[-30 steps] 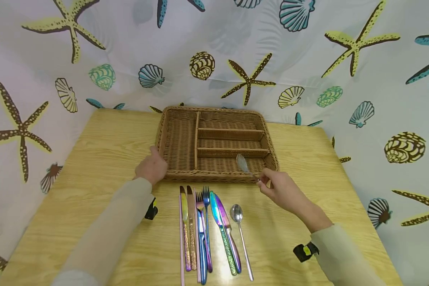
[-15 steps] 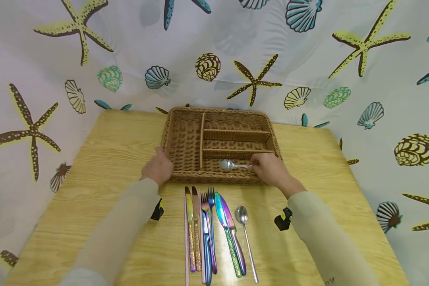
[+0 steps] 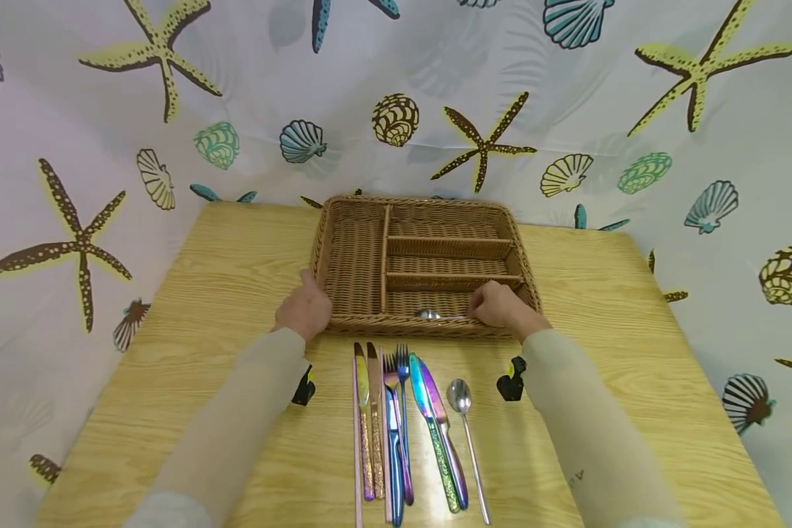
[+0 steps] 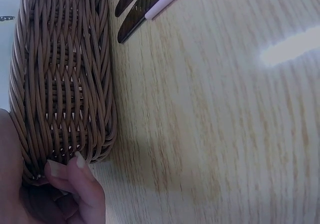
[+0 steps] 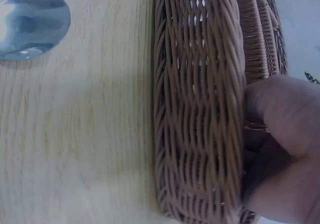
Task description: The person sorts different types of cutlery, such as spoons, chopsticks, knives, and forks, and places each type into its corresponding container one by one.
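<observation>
Spoon (image 3: 427, 314) runs left-right inside the front wall of the basket (image 3: 383, 320), bowl leftward; right hand (image 3: 499, 305) (the nearer) pinches its handle, left hand (image 3: 305, 308) grips basket's left side.

From my head camera I look forward and down, set well back, taking in the whole basket (image 3: 383, 323), much of the table (image 3: 237, 257) and the patterned cloth (image 3: 343, 73) behind. My left wrist camera sits close, turned sideways, facing the basket's near left corner; my right wrist one, also close and sideways, faces the near right corner. Head and left wrist share knife tips (image 4: 132, 24); head and right wrist share the loose spoon (image 5: 35, 27).
</observation>
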### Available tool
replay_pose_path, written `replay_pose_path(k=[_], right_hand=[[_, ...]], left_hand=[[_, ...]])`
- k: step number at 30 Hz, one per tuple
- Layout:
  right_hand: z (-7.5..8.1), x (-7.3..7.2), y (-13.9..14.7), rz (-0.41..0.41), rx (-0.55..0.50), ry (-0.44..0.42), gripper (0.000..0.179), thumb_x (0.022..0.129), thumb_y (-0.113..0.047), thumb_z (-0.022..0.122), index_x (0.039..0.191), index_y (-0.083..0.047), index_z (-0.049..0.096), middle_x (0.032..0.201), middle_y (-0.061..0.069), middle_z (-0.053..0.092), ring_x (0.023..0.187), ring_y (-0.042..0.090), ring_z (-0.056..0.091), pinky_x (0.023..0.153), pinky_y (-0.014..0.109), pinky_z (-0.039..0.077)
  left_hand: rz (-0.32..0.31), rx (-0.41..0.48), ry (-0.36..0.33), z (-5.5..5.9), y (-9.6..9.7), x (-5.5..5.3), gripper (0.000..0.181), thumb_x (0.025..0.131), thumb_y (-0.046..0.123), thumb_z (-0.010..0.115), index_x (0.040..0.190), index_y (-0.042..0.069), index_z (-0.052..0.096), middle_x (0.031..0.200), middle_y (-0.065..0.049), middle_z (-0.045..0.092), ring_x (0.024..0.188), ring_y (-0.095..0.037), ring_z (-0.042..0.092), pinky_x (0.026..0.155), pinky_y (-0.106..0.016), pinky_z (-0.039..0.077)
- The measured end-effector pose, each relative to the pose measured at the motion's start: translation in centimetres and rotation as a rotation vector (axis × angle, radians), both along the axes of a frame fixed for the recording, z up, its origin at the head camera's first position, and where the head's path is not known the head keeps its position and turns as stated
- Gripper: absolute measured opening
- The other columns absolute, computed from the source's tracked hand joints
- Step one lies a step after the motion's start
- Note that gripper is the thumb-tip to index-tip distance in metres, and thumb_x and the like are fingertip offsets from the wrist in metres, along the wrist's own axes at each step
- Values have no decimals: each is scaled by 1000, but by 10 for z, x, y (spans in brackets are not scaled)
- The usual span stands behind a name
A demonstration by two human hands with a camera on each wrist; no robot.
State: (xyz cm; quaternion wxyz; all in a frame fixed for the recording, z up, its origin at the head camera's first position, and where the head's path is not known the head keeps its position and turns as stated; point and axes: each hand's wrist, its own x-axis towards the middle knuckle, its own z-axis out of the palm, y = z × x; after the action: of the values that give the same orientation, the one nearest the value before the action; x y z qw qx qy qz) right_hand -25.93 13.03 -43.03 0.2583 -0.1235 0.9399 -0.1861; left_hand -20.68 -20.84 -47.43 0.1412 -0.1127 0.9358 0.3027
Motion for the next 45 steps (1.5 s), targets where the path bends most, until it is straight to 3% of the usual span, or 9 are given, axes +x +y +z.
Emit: replay_pose_path(k=[2,7,11,15,25,32,38,42,45], right_hand=[[-1,0,2,-12,-6,-29,23,100,-9,51,111,-3,71,117,18,66,90,25,58,73,36,46],[-8,-1,7,-32,-38,-34,29,100,-7,45,109,-5,72,136,23,57,65,15,45,61,30,39],[-10,1,8,-18,-49,7,27,101,-9,47,110,-2,72,126,23,62,65,16,47,61,30,40],[-13,7,8,-2,-72,108,27,101,-12,49,113,1,70,109,19,68,74,20,54,69,34,45],[-12,42,6,-36,-160,498,22,100,-13,52,112,-1,67,105,14,60,89,27,56,76,42,48],[-2,77,7,3,-202,602,16,96,-7,55,107,-2,66,99,10,60,89,26,57,76,40,49],[-11,115,10,27,-170,532,10,93,-9,61,101,-5,66,90,5,60,79,18,55,68,33,48],[-21,141,13,25,-127,336,9,95,-17,63,93,-9,63,77,-2,55,62,9,46,55,23,40],[-27,161,16,51,-92,159,21,95,-29,66,85,-12,58,68,-4,50,56,8,42,49,22,35]], left_hand=[[-4,1,6,-1,1,0,58,99,21,22,151,-1,8,61,-4,48,46,-16,38,44,-33,33],[-6,-3,11,-1,2,-1,58,99,20,22,151,-2,8,61,-4,47,47,-17,38,45,-33,33],[-4,-4,3,1,3,0,60,99,19,22,152,-3,5,60,-3,45,46,-15,36,44,-32,32],[-1,-3,-8,3,4,2,61,99,19,22,152,-3,3,59,-2,44,45,-14,35,44,-31,31],[4,-14,4,0,2,0,59,102,23,22,152,-2,5,62,-5,49,47,-17,40,45,-33,33],[6,-17,4,-2,1,0,58,103,25,21,152,-2,6,63,-6,51,47,-17,41,44,-33,34],[16,-20,4,0,2,2,57,104,26,21,152,-1,7,62,-5,48,46,-17,40,44,-33,33],[9,-22,10,3,3,2,57,104,26,20,152,-2,7,62,-5,48,47,-17,40,45,-33,33],[2,-24,10,4,3,2,58,104,26,20,152,-3,6,63,-5,48,47,-17,40,45,-33,33]])
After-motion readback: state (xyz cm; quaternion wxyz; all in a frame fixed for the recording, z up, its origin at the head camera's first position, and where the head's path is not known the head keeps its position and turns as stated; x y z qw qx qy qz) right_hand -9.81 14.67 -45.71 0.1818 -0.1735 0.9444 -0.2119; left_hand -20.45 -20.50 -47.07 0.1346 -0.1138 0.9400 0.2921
